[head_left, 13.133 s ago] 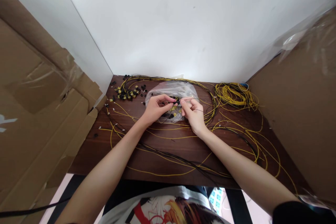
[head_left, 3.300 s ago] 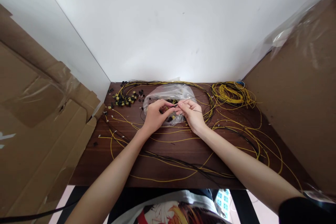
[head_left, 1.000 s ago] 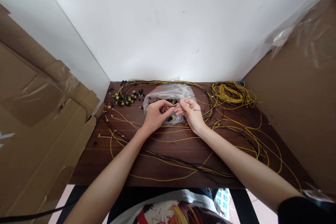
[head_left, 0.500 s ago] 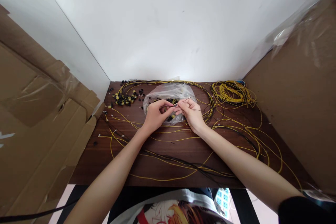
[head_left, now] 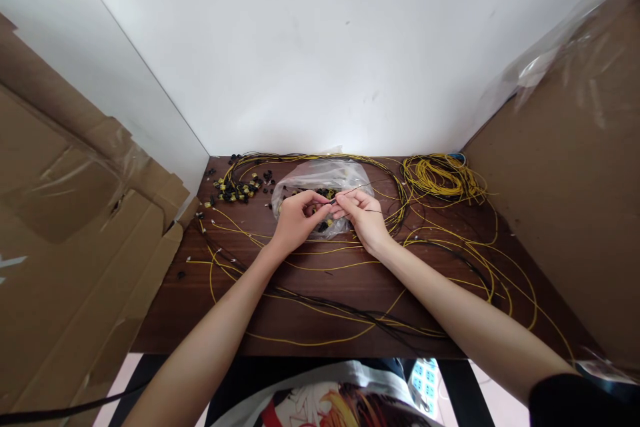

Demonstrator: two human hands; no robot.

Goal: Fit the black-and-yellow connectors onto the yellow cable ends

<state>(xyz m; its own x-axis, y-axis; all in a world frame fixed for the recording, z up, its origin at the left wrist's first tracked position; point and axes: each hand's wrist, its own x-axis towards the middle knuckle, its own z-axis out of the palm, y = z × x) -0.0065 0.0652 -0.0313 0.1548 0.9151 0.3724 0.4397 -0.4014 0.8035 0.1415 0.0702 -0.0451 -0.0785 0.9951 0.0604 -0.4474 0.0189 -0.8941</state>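
My left hand [head_left: 299, 217] and my right hand [head_left: 366, 217] meet over a clear plastic bag [head_left: 320, 175] in the middle of the table. A small dark piece [head_left: 333, 201] sits between the fingertips, pinched by my left thumb and forefinger; its exact kind is too small to make out. My right thumb and fingers are closed on a thin black wire [head_left: 369, 211] whose end reaches toward that piece. Whether the two are joined I cannot tell. Small black and yellow parts [head_left: 325, 225] show inside the bag, partly behind my hands.
A coil of yellow wire [head_left: 443, 177] lies at the back right. Black and yellow connectors [head_left: 240, 188] are heaped at the back left. Loose yellow and black wires [head_left: 350, 312] cross the brown table [head_left: 300, 287]. Cardboard [head_left: 85, 227] stands left, more cardboard [head_left: 565, 180] right, and a white wall [head_left: 320, 53] behind.
Almost nothing differs. My right fingertips have shifted slightly left, closer over the small dark piece; my left hand holds its place.
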